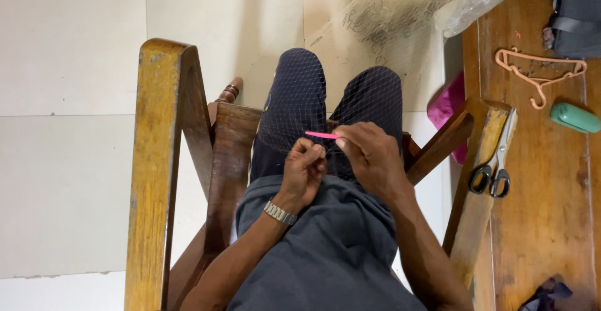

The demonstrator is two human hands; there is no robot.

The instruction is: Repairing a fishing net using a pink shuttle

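The left hand (305, 168), a metal watch (280, 213) at its wrist, is curled into a loose fist pinching fine netting (350, 101) draped over the knees. Just beside it, the right hand (370, 156) grips a slim pink needle (322, 134) between fingertips, pointing left across the mesh. Farther right, on a wooden bench (541, 179), lie scissors (496, 164), a pink hanger (539, 70) and a green tool (575, 117).

Single view only, from a camera worn on the person's head, facing steeply down over the lap toward the tiled floor (69, 161). Close range: both forearms fill the lower frame. Wooden counter (544, 179) runs along the right edge.
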